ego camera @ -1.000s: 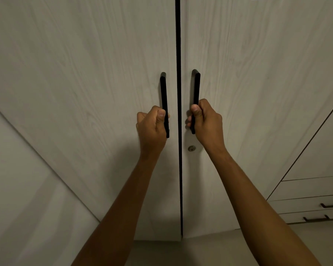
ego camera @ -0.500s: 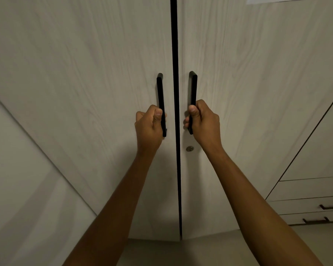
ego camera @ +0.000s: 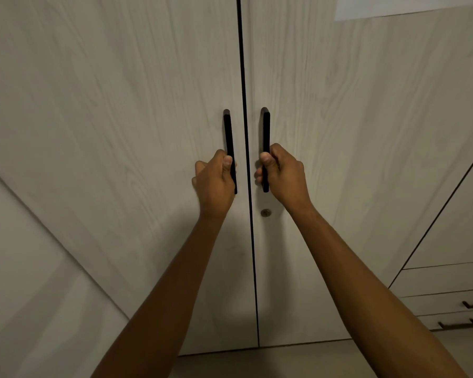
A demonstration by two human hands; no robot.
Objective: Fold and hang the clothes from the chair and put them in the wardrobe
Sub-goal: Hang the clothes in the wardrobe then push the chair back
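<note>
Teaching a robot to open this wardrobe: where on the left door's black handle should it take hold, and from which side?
The lower half of the left handle, from the front. It is a vertical bar; the left hand wraps it there.

Floor and the wardrobe standing on it

A pale floor (ego camera: 298, 362) runs along the bottom of the head view, plain and smooth. The wardrobe (ego camera: 120, 132) stands directly on it, its two light wood-grain doors meeting the floor along a thin dark line, with a narrow dark seam between them. To the right, a drawer unit (ego camera: 448, 296) in the same finish also reaches down to the floor, its lowest drawer just above the surface.
</note>
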